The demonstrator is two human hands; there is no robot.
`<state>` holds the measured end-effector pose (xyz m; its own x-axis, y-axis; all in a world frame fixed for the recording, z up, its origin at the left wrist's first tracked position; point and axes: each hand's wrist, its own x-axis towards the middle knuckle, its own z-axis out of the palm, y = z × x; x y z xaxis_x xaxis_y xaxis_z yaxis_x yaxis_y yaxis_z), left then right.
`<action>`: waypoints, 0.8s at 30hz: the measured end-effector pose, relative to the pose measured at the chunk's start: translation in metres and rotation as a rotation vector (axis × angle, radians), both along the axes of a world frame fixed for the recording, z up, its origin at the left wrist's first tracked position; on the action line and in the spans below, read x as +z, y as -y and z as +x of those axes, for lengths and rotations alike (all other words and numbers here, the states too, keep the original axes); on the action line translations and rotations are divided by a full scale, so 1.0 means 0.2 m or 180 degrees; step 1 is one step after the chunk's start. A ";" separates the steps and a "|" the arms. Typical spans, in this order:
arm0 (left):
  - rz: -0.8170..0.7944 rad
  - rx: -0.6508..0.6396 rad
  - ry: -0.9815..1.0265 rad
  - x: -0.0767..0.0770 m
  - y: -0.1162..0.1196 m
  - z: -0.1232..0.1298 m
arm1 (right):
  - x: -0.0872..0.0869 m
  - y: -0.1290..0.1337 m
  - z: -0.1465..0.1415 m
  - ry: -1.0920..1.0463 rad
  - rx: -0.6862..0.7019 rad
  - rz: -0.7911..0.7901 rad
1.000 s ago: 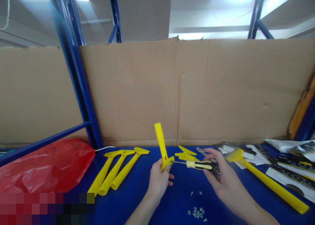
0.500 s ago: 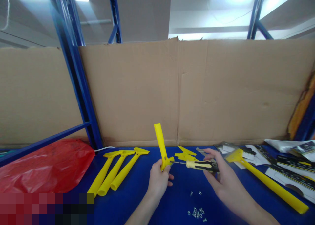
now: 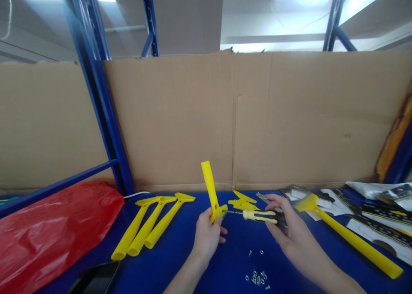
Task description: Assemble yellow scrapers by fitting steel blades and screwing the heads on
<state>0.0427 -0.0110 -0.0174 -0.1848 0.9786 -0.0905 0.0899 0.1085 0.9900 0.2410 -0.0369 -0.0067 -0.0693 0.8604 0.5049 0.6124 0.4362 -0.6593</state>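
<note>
My left hand (image 3: 207, 234) is closed around the head of a yellow plastic scraper handle (image 3: 210, 183), whose hollow grip points up. In my right hand (image 3: 291, 234) is a screwdriver (image 3: 260, 215) with a cream and black handle, lying level. Its shaft points left, and the tip meets the head of the scraper handle near my left fingers. Behind the screwdriver lie flat yellow plastic pieces (image 3: 243, 204). Small screws and nuts (image 3: 258, 278) are scattered on the blue tabletop (image 3: 231, 259) below my hands.
Several yellow scraper handles (image 3: 164, 221) lie to the left, beside a red plastic bag (image 3: 58, 234) and a black phone (image 3: 95, 279). On the right rest a longer yellow scraper (image 3: 357, 240) and packaging cards (image 3: 383, 234). A cardboard panel (image 3: 180, 122) stands behind.
Both hands and the scraper handle stay almost in place. The screwdriver's handle looks slightly turned in my right fingers, its tip still at the scraper head.
</note>
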 end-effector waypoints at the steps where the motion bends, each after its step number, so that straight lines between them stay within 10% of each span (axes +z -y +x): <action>1: -0.0006 -0.0003 -0.0004 0.00 0.00 0.00 | 0.01 0.00 0.00 0.0003 0.0011 -0.0081; 24: -0.0003 -0.0104 -0.0091 0.00 -0.01 0.00 | 0.06 0.01 -0.02 0.0152 -0.0253 -0.0341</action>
